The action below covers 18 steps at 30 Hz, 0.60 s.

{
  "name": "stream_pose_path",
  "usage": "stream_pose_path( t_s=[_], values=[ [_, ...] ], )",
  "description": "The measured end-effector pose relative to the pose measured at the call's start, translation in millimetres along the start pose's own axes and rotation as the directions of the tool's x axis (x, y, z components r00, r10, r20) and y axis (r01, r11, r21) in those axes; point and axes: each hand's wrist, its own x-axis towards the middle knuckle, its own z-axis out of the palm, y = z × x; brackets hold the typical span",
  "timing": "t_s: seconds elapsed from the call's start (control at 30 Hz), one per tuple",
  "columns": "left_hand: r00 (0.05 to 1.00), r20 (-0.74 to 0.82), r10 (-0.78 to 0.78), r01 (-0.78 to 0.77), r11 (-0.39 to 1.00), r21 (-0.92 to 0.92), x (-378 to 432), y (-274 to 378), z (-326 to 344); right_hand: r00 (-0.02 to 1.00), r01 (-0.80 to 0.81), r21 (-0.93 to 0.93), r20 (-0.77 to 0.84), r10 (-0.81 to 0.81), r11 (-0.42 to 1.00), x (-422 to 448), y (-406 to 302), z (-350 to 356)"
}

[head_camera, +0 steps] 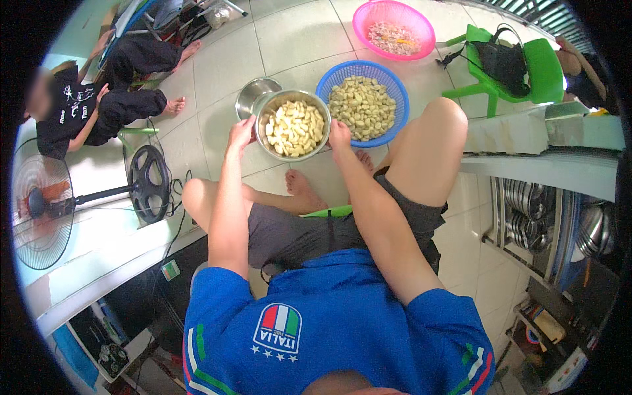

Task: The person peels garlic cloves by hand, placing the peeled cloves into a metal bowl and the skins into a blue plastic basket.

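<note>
Both my hands hold a round stainless steel bowl point(262, 146) of pale peeled cloves, probably garlic point(294, 128). My left hand point(241, 133) grips its left side and my right hand point(339, 134) its right side; the fingers are partly hidden by the bowl. To the right, close beside the bowl, a blue plastic colander point(403, 101) on the tiled floor holds many duller cloves point(363, 106). Behind the bowl's upper left edge is another metal bowl point(258, 89), partly covered; no contents show in it.
A pink plastic basket point(363, 37) with pale scraps stands beyond the colander. A green plastic chair point(545, 64) with a black bag point(503, 66) is at right. A seated person point(74, 106) and a standing fan point(42, 202) are at left, with loose cables on the floor.
</note>
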Motion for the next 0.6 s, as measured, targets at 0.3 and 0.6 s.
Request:
stream_pose_path(
  t_s=[0.3, 0.6],
  values=[
    [0.960, 0.142, 0.241, -0.262, 0.952, 0.156, -36, 107, 10, 0.965, 0.238, 0.215, -0.161, -0.206, 0.947, -21, -47, -4],
    [0.940, -0.022, 0.342, -0.339, 0.938, 0.078, -27, 118, 69, 0.898, 0.310, -0.032, -0.318, -0.304, 0.950, 3, -38, -24]
  ],
)
